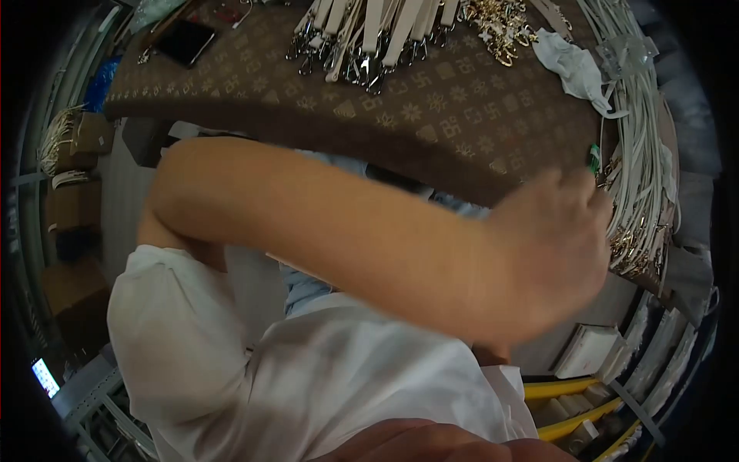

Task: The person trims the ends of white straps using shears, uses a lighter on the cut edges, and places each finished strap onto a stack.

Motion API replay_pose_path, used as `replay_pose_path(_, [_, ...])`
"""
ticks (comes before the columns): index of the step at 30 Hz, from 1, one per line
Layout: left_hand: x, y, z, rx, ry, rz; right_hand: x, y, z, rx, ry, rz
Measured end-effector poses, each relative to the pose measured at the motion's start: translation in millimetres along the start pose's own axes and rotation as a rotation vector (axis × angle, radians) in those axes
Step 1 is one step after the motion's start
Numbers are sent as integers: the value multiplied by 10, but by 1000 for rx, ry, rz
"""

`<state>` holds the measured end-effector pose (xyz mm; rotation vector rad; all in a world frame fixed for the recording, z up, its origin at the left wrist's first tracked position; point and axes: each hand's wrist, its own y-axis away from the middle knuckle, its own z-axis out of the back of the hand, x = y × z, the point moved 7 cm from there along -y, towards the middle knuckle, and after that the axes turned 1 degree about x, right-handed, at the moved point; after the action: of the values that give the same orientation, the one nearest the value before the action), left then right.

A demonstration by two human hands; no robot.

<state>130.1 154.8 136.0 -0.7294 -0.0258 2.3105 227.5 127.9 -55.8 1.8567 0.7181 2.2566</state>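
My left arm stretches across the view from left to right, ahead of my white top. At its end my left hand is blurred, its back toward me and its fingers curled. Whatever the fingers hold, if anything, is hidden. Close beyond the knuckles lies a small green item. Beside the hand, a long bundle of thin white straps with gold-coloured metal ends runs along the table's right side. Only a bit of my right arm shows below the left wrist; my right hand is out of sight.
A patterned brown cloth covers the table. Beige straps with silver clasps, gold-coloured chains, a crumpled white cloth and a black phone lie there. Cardboard boxes stand left; a yellow-beamed rack stands lower right.
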Motion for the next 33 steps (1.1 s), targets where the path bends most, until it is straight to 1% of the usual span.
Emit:
replay_pose_path(1, [243, -179, -21, -57, -129, -5, 18, -20, -1, 15, -8, 45])
replay_pose_path(2, [528, -332, -8, -249, -284, -23, 35, -40, -1, 29, -17, 88])
replay_pose_path(3, [890, -502, -17, -339, -441, 61, 51, -59, 1, 39, -27, 130])
replay_pose_path(4, [1263, -658, 7, -365, -584, 168, 67, -77, 4, 49, -39, 173])
replay_pose_path(5, [1659, -802, 44, -443, -737, 245, 46, -101, 10, 55, -64, 182])
replay_pose_path(6, [1952, -867, 130, -468, -878, 288, 65, -112, 11, 47, -79, 207])
replay_pose_path(8, [2555, -912, 289, -555, -1040, 445, 107, -133, -32, 58, -58, 261])
replay_pose_path(9, [2835, -860, 252, -565, -986, 522, 115, -156, -55, 82, -87, 335])
replay_pose_path(10, [3033, -806, 261, -571, -928, 599, 153, -158, -59, 72, -100, 349])
replay_pose_path(12, [2936, -731, 215, -437, -932, 548, 179, -154, -104, 97, -38, 271])
replay_pose_path(14, [2828, -551, 211, -402, -793, 392, 190, -183, -69, 83, -29, 311])
replay_pose_path(16, [2766, -334, 245, -474, -699, 243, 99, -234, -54, 98, -62, 274])
replay_pose_path(17, [2794, -212, 281, -469, -700, 237, 104, -238, -42, 94, -69, 274])
replay_pose_path(19, [2691, -17, 358, -533, -726, 62, 72, -271, -52, 121, -91, 164])
replay_pose_path(20, [2676, 22, 366, -530, -729, 62, 78, -285, -65, 123, -95, 164])
replay_pose_path(22, [2717, 170, 535, -693, -349, 165, 116, -302, -114, 135, -130, 188])
replay_pose_path(23, [2729, 186, 566, -696, -353, 171, 135, -308, -135, 142, -127, 189])
replay_pose_path(25, [2732, 148, 613, -606, -617, 234, 203, -306, -186, 166, -120, 211])
replay_pose_path(26, [2726, 148, 629, -608, -617, 239, 224, -307, -199, 169, -116, 210])
replay_pose_path(28, [2428, 70, 746, -703, -909, 187, 299, -302, -220, 187, -96, 266])
replay_pose_path(29, [2347, 62, 786, -702, -904, 189, 297, -313, -234, 186, -94, 261])
replay_pose_path(31, [2161, 74, 840, -639, -824, 281, 378, -318, -252, 190, -304, 380])
replay_pose_path(32, [1965, 90, 832, -626, -812, 289, 411, -329, -271, 188, -305, 361])
replay_pose_path(33, [1964, 181, 742, -559, -160, 558, 460, -339, -241, 119, -293, 328])
